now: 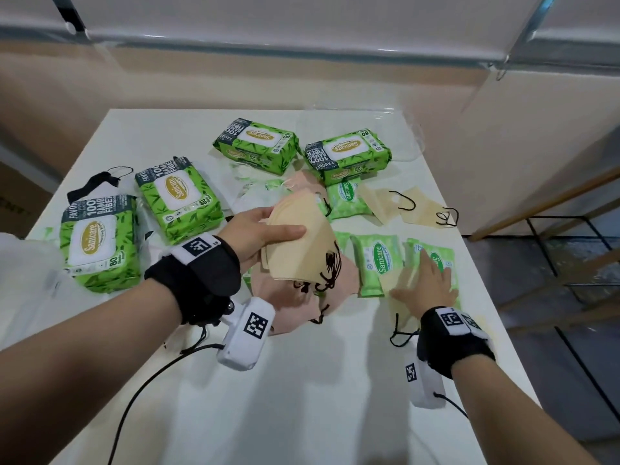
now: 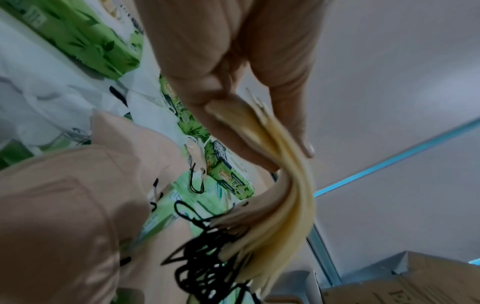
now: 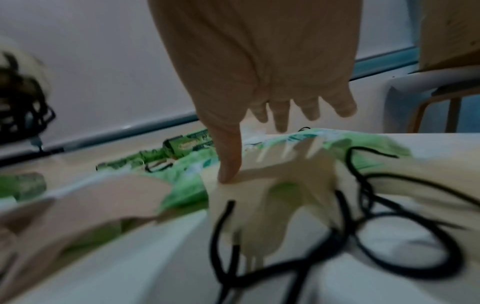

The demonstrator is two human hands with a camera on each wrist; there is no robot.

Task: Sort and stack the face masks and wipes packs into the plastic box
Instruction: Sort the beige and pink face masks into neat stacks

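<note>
Masks: head view, fanned stack of cream fabric face masks with black ear loops (image 1: 302,243) pinched in left hand (image 1: 255,234), thumb on top, fingers under, lifted over pink masks (image 1: 285,297) on the white worktop (image 1: 302,380). Right hand (image 1: 422,283) flat, fingers spread, pressing a loose cream mask (image 1: 399,280) that lies on small green wipes packs (image 1: 379,260). Large green bamboo-print wipes packs (image 1: 181,199) scattered behind. Clear plastic box (image 1: 402,135) faint at the far edge, looks empty, well apart from both hands. More cream masks (image 1: 412,206) right of centre.

Left wrist view: stack (image 2: 280,185) droops from the pinch, edges splayed, loops (image 2: 205,263) in one dangling knot. Risk: the pinch holds only one end, so outer masks could slide out; the knot could snag pink masks below.

Right wrist view: blurred. Thumb (image 3: 228,164) touching cream mask (image 3: 259,195), other fingers straight above it. Black loops (image 3: 389,236) of neighbouring masks cross here. Risk: lifting this mask likely drags a second by its loop, or shifts the wipes pack under it.
</note>
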